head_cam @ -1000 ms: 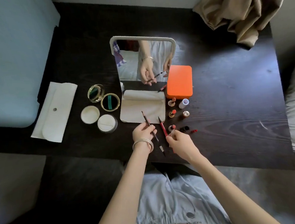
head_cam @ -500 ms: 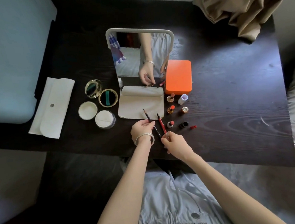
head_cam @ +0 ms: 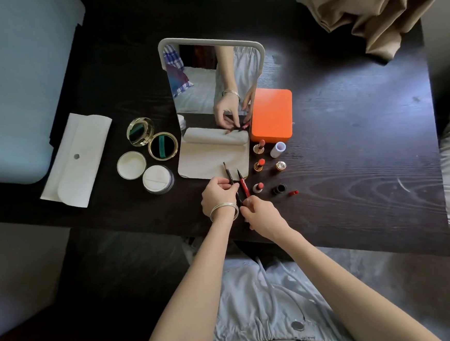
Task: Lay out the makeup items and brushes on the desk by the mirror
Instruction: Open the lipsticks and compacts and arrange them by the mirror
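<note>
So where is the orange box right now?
The orange box sits on the dark desk at the mirror's right edge, just behind the row of open lipsticks.

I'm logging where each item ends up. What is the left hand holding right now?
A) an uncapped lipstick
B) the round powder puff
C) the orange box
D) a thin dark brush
D: the left hand grips a thin dark brush, whose tip lies over the mirror base.
</note>
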Available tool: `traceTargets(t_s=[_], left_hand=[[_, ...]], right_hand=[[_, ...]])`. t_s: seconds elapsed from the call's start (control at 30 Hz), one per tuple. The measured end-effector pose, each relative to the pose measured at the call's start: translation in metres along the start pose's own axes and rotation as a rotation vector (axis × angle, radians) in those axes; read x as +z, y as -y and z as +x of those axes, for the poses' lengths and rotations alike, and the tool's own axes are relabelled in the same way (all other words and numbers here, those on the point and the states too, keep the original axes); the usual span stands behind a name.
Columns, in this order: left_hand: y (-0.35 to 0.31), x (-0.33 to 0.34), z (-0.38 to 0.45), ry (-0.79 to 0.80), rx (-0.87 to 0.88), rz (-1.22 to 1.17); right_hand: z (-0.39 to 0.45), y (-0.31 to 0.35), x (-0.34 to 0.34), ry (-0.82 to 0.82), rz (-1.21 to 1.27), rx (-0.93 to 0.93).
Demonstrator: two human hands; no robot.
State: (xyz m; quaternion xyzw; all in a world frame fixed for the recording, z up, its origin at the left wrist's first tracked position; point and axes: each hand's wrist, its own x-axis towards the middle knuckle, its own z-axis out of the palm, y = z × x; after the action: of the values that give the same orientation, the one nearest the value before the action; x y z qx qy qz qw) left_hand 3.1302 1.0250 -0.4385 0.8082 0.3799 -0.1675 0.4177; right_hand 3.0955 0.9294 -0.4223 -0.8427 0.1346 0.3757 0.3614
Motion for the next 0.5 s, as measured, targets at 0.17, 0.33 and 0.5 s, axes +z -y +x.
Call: traceTargets(t_s=[0.17, 0.33, 0.5], left_hand=[[0.001, 0.002, 0.002, -0.001, 0.015, 0.036], [0.0, 0.001, 0.002, 0.015, 0.011, 0.041], [0.0, -0.008, 0.001, 0.009, -0.014, -0.008]], right_hand=[[-0.001, 0.0, 0.0, 0.002, -0.022, 0.014], [-0.003, 0.0, -0.001, -0.031, -0.016, -0.003], [-0.009, 0.005, -0.005, -0.047, 0.023, -0.071]])
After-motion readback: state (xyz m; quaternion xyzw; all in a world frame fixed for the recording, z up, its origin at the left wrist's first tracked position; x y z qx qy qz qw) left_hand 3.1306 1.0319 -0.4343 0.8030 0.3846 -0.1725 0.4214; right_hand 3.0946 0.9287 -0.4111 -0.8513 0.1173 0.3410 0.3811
